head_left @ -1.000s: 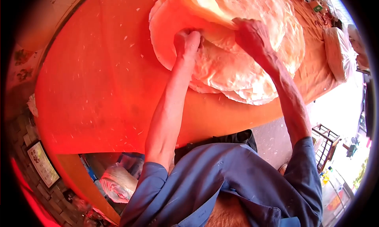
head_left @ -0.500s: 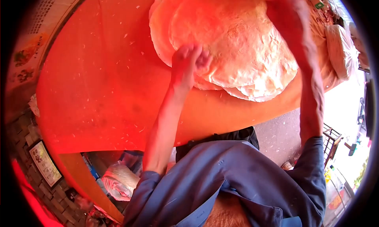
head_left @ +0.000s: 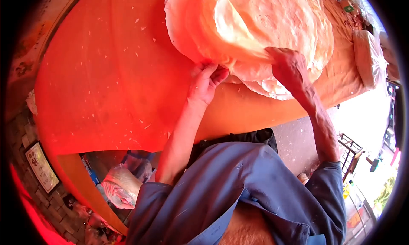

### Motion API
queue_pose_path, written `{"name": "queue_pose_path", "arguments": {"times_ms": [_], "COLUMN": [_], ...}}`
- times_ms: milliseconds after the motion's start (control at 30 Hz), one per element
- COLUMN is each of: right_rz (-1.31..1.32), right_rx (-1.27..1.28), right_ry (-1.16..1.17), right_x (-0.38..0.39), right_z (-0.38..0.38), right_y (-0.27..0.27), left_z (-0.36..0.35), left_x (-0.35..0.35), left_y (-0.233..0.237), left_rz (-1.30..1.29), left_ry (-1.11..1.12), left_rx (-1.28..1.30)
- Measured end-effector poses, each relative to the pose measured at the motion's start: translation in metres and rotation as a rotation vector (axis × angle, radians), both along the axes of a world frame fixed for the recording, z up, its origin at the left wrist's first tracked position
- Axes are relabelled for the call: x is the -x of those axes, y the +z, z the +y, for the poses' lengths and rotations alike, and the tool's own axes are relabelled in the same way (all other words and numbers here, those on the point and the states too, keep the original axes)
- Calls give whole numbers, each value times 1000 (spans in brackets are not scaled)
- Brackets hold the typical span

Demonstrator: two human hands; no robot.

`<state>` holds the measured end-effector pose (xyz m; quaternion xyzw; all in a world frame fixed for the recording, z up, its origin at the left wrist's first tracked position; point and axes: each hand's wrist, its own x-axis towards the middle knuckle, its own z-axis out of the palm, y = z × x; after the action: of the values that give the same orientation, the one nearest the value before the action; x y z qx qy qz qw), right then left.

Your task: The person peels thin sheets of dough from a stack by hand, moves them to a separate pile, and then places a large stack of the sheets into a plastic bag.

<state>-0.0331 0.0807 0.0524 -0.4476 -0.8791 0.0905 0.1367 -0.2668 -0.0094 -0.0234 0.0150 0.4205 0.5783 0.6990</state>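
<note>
A stack of thin round sheets (head_left: 313, 27) lies at one o'clock on the desk (head_left: 106, 79); the right hand (head_left: 291, 67) pinches the lifted edge of the top sheet (head_left: 238, 36), the left hand (head_left: 206, 81) curls at its near rim, grip unclear

Rippled, faintly glossy sheets (head_left: 285, 19), mostly smooth tabletop (head_left: 102, 74), matt cloth shirt (head_left: 213, 172), crinkled plastic bag (head_left: 121, 182)

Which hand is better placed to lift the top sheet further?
Probably the right hand: it holds up a fold of the top sheet; the left hand is at the near edge of the stack.
</note>
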Motion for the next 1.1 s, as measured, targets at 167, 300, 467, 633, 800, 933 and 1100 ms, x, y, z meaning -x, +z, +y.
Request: {"name": "queue_pose_path", "arguments": {"times_ms": [167,300,467,633,800,933,1100], "right_rz": [61,102,1,103,61,11,126], "right_rx": [46,-11,31,177,224,276,164], "right_ry": [-75,2,-32,-36,-63,-93,-5], "right_x": [24,33,43,45,46,48,49], "right_z": [2,-5,4,8,10,7,3], "right_y": [19,-17,-7,3,9,20,7], "left_z": [-5,1,5,8,9,19,27], "left_x": [-6,-6,-12,-17,-23,-31,-36], "left_y": [-8,-10,-3,5,4,11,20], "left_rz": [-6,45,192,50,116,-12,147], "left_ry": [35,-16,-37,-4,14,67,112], "left_rx": [-168,-260,-304,-346,-410,-399,-396]}}
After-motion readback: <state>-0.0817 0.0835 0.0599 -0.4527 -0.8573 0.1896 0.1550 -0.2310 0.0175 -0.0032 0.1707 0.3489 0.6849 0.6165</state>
